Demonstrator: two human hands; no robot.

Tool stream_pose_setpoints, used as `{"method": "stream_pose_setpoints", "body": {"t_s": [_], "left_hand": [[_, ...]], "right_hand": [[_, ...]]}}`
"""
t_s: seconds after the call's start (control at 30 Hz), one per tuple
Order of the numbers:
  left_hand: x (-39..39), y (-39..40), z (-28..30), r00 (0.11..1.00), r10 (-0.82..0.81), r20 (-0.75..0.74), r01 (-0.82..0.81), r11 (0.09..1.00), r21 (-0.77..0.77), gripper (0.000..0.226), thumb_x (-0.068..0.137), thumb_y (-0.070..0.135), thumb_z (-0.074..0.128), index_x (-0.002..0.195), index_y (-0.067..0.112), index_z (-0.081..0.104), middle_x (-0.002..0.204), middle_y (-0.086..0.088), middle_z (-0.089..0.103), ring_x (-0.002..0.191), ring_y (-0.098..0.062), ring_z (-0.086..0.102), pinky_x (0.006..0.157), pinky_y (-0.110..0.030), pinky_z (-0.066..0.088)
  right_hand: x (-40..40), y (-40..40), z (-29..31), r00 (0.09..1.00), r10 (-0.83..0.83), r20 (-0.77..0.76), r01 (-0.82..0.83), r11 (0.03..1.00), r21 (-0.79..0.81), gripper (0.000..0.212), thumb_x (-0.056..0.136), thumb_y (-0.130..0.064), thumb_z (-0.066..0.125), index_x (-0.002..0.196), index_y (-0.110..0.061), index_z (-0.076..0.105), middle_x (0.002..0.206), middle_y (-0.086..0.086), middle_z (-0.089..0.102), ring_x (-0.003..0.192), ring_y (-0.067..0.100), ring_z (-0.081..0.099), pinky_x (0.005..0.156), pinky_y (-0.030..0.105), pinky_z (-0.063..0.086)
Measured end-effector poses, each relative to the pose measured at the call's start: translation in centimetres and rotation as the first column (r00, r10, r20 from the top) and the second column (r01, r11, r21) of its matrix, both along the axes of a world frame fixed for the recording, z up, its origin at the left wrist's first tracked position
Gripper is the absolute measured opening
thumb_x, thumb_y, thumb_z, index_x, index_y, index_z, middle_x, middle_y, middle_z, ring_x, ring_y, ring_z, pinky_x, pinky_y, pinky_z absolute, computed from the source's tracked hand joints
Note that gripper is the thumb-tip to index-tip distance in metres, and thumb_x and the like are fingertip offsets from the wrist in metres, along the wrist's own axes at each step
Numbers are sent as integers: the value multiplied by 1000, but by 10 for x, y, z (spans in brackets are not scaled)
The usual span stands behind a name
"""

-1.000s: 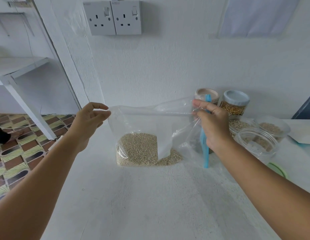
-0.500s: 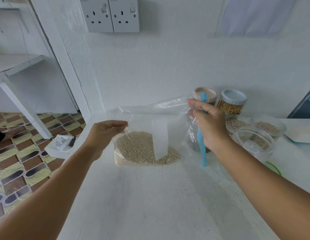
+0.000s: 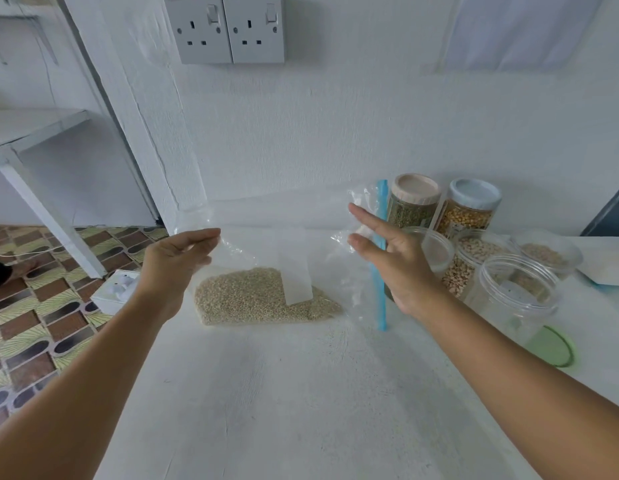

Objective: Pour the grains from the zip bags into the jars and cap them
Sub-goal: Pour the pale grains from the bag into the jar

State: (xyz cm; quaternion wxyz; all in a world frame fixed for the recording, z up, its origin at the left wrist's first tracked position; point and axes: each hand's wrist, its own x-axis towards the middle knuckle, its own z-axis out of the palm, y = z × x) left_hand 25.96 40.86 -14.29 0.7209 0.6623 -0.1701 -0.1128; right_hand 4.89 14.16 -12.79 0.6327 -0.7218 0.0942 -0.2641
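Note:
A clear zip bag (image 3: 266,233) with a white label stands on the white table (image 3: 301,393), pale grains (image 3: 252,299) heaped in its bottom. Its blue zip strip (image 3: 381,299) hangs upright at the right side. My left hand (image 3: 173,265) pinches the bag's upper left edge. My right hand (image 3: 394,261) is at the bag's right end with fingers straight and spread, crumpled plastic between thumb and forefinger. An empty clear jar (image 3: 512,299) stands just right of that hand, a green lid (image 3: 557,346) lying by its base.
Behind are two capped jars, beige lid (image 3: 413,188) and blue lid (image 3: 474,194), plus open jars of beans (image 3: 474,258) and grain (image 3: 543,254). The table's left edge drops to a tiled floor holding a white box (image 3: 116,292). The wall with sockets (image 3: 228,29) is close behind.
My left hand moved in and took hold of the bag's left edge. My right hand's fingers straightened out of their pinch, and the bag sank lower onto the table.

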Motion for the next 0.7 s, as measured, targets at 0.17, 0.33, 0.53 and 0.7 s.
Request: {"method": "stream_pose_setpoints", "body": {"t_s": [0.17,0.33,0.53,0.7], "left_hand": [[-2,1,-3,996,-77,-38,77,997,-15,29,95,3,69,95,27,85,108,2,79,104,-12,67,101,-34,51],[7,32,-8,910,-389,-143,403,910,92,50,68,43,94,108,16,83,137,-1,70,137,-14,56,119,-42,33],[4,27,-25,909,-388,-152,410,897,163,46,81,36,85,124,22,77,137,7,69,136,-5,55,124,-38,27],[1,10,-34,987,-141,-76,148,984,102,25,87,9,77,112,13,80,117,-4,78,118,-23,71,116,-41,45]], "right_hand": [[-2,-5,-19,984,21,-178,-38,995,-90,43,98,-20,72,130,-48,69,141,-25,60,139,-4,48,120,29,35],[4,-6,-23,979,-104,-177,105,994,-6,37,104,-5,58,120,-34,76,117,-13,76,103,14,74,87,24,54],[10,-1,-25,982,-100,-158,113,991,74,34,104,-4,58,112,-30,77,114,-14,78,118,1,67,103,22,48],[11,-1,-24,982,-61,-180,76,994,79,32,98,-8,69,118,-31,76,123,-10,74,109,10,73,86,25,58]]}}
